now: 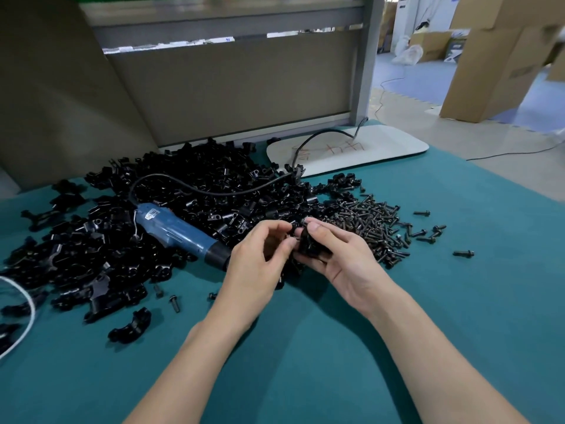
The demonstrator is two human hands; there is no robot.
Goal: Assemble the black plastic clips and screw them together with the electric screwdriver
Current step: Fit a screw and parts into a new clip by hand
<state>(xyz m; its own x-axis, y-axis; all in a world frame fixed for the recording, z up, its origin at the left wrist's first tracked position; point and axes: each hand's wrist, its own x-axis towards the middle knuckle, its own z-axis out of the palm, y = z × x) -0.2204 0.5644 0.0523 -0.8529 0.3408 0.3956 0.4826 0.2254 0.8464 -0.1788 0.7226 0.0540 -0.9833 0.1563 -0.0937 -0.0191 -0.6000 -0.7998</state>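
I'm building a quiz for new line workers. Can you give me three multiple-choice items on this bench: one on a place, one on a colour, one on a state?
1. Where does the electric screwdriver lie?
A. on the pile of clips
B. on the white board
C. in a hand

2. What colour is the table cover?
A. red
B. teal
C. white

3. What is the right hand doing?
A. lying flat on the table
B. holding a black clip
C. gripping the screwdriver

Answers:
1 A, its blue body rests across the black heap.
2 B, the cloth under everything is teal.
3 B, its fingers and thumb curl round the clip.
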